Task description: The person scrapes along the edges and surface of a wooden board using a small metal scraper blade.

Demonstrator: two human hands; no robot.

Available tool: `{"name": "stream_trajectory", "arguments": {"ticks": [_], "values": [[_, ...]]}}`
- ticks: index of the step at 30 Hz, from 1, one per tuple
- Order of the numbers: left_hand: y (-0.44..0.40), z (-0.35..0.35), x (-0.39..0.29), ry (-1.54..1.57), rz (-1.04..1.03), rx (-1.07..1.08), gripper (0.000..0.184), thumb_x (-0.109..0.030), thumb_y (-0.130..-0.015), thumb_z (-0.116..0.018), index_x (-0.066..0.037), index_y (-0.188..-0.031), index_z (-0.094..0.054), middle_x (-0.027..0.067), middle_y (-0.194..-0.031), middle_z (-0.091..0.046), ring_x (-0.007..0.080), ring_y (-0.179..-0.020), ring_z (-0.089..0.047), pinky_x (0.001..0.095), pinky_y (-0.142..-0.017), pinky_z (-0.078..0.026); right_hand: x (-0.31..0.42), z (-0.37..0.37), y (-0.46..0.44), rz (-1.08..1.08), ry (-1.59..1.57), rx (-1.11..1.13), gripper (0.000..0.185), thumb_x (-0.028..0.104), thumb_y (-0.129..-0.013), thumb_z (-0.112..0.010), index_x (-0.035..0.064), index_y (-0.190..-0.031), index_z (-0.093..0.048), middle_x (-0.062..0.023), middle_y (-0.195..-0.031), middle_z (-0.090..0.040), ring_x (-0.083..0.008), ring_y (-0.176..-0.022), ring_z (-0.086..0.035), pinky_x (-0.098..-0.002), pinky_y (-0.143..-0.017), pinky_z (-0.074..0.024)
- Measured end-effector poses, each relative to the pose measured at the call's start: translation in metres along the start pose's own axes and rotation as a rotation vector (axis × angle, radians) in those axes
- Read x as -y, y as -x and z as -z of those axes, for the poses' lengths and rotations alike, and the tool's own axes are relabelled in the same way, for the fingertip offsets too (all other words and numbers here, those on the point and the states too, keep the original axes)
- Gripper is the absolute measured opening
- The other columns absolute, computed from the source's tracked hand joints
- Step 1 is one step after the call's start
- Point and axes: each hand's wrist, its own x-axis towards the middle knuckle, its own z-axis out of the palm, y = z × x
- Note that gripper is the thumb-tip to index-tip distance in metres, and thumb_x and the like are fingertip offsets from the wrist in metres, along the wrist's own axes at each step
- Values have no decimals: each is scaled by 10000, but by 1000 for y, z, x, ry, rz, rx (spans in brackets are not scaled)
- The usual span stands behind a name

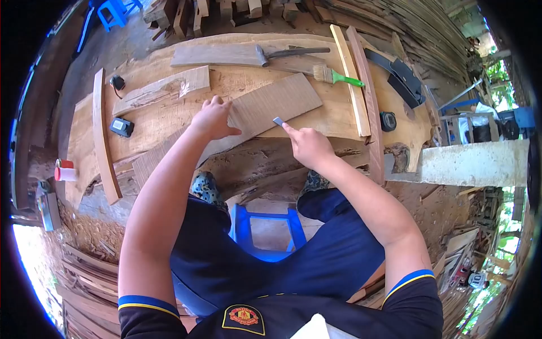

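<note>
A long brown board with fine grain lines (pixel 276 104) lies aslant across a broad wooden slab bench. My left hand (pixel 213 120) rests across this board, thumb stretched over its face and fingers reaching toward the far edge. Close to the board's near edge, my right hand (pixel 309 148) is closed around a small flat metal blade (pixel 278 121); its index finger extends along the blade, and the rest of the tool is hidden in the fist. The blade's tip points up and left, toward the board.
Around the slab bench (pixel 254 85) lie a hammer (pixel 262 55), a green-handled brush (pixel 339 77), a tape measure (pixel 121 126), a black round tool (pixel 388 121) and several wood strips. A blue stool (pixel 265 216) stands between my legs. Timber stacks (pixel 418 39) fill the back.
</note>
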Motion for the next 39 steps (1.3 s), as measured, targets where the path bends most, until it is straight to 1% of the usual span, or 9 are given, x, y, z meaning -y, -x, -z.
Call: {"name": "stream_trajectory", "arguments": {"ticks": [3,4,7,14,19,23,27,31,39], "values": [[4,5,-15,-77,67,89,1155,-578,-637,-876,-61,-1533,-362,200,-1458,-398,403,-1353,-415,516,-1070,-462,10,-5,-14,-5,32,-38,421,114,-929,-543,92,-1339,-636,-217,-792,-678,-385,-720,-676,-500,-690,-559],[5,1,-16,-86,77,59,1291,-609,-569,-899,-45,-1560,-291,185,-1445,-396,391,-1343,-414,554,-1043,-465,13,-5,-19,-10,38,-37,423,113,-930,-542,89,-1343,-633,-215,-781,-672,-386,-717,-673,-500,-690,-558],[6,-1,-21,-121,87,52,1352,-615,-534,-911,-22,-1564,-265,186,-1450,-396,392,-1362,-394,580,-1024,-458,13,-9,-27,-9,36,-28,442,107,-930,-539,90,-1365,-616,-208,-767,-659,-387,-710,-666,-498,-682,-555],[0,2,-25,-126,120,97,1401,-604,-501,-930,0,-1567,-252,185,-1463,-384,391,-1381,-374,581,-1029,-447,-3,-13,-7,47,6,-76,477,66,-916,-552,83,-1392,-592,-202,-748,-643,-387,-695,-651,-494,-662,-541],[-1,0,-26,-126,126,104,1392,-586,-506,-936,8,-1564,-256,189,-1456,-386,398,-1370,-386,578,-1026,-451,-15,-18,11,51,41,-77,476,100,-925,-553,115,-1398,-597,-164,-753,-630,-359,-690,-668,-466,-659,-570],[-3,3,-32,-149,148,139,1399,-596,-523,-939,11,-1569,-237,168,-1475,-372,380,-1387,-371,557,-1031,-444,-10,-20,-7,30,21,-93,477,87,-922,-542,101,-1397,-590,-179,-759,-635,-374,-704,-658,-477,-671,-551],[-6,2,-34,-151,146,148,1403,-575,-507,-949,17,-1565,-243,189,-1473,-370,399,-1376,-382,570,-1017,-465,-13,-25,-46,57,-3,-160,452,101,-934,-519,95,-1379,-600,-200,-784,-656,-392,-723,-660,-493,-679,-545],[-5,1,-32,-163,134,141,1420,-567,-489,-949,13,-1568,-231,217,-1466,-372,425,-1367,-392,577,-1026,-470,-8,-20,-57,-3,-42,-104,451,100,-941,-513,104,-1384,-597,-222,-805,-668,-404,-738,-665,-502,-687,-544],[-3,-2,-29,-172,122,115,1420,-609,-521,-934,32,-1567,-221,191,-1473,-381,398,-1372,-393,590,-1016,-459,-14,-18,-4,25,-50,-52,503,77,-920,-535,120,-1419,-575,-179,-745,-623,-377,-687,-647,-498,-667,-542]]}}
